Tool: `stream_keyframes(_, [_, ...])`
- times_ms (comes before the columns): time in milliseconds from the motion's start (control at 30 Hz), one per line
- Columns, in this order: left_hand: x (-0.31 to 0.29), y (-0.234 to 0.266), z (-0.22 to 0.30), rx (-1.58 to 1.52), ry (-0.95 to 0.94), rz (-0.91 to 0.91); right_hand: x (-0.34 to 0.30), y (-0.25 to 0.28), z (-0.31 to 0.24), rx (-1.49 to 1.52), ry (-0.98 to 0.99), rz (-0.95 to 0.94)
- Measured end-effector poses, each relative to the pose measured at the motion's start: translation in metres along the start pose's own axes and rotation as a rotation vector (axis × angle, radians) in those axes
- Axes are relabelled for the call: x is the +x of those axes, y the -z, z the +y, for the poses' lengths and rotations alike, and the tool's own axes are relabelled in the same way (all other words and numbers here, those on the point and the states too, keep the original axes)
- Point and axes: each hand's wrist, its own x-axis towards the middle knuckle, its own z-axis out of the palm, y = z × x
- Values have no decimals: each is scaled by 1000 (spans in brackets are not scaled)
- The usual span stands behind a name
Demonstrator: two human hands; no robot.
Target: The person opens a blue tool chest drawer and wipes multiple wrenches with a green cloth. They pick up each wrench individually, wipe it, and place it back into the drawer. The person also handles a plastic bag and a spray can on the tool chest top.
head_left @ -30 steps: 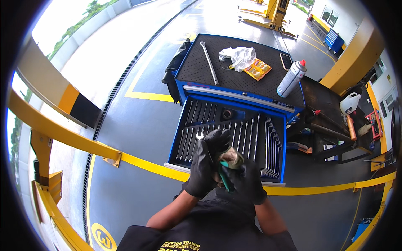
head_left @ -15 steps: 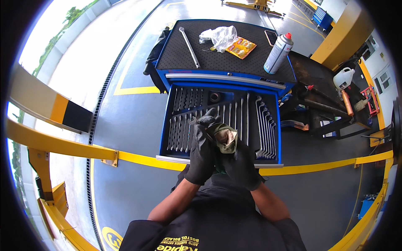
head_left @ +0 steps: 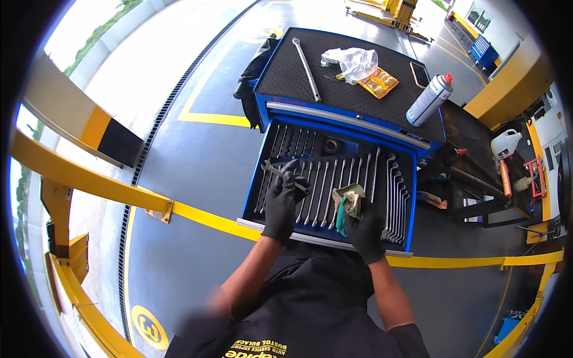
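My left hand [head_left: 279,209], in a black glove, is closed around a wrench [head_left: 274,169] above the left part of the open drawer [head_left: 325,240]. Both wrench ends stick out past the fingers, one up to the left and one to the right. A crumpled rag [head_left: 351,201], olive and beige with a teal-green part hanging down, is gripped by my gloved right hand [head_left: 366,234] over the drawer's middle right. Under the hands lie rows of combination wrenches [head_left: 322,194], and a set of offset wrenches [head_left: 394,197] fills the right side.
On the blue tool cabinet's black top [head_left: 274,74] are a long wrench [head_left: 307,68], a plastic bag [head_left: 355,62], a yellow packet [head_left: 378,82], a phone [head_left: 419,75] and a spray can [head_left: 430,100]. A dark workbench [head_left: 477,173] stands right. Yellow rails [head_left: 209,221] run behind the drawer's near edge.
My hands have moved apart: the left one went left with the wrench, the right one drew right with the rag. The view has shifted, so the cabinet appears further right and tilted.
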Motion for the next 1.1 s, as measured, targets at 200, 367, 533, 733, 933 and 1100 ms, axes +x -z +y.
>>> stream_keyframes(200, [108,53,-12,787,-237,99,-34,-14,112,-106,-182,66])
stream_keyframes(367, [182,68,-56,1319,-523,52,-39,-19,112,9,-193,65])
stream_keyframes(533, [198,43,-70,1468,-662,-70,-40,-18,117,3,-218,61])
stream_keyframes(733, [194,31,-74,1499,-717,119,-37,-17,111,7,-235,45])
stream_keyframes(933, [201,35,-69,1701,-738,77,-43,-22,116,-66,-253,-10])
stream_keyframes(1100, [222,55,-42,1887,-691,-315,-46,-26,118,-108,-212,40])
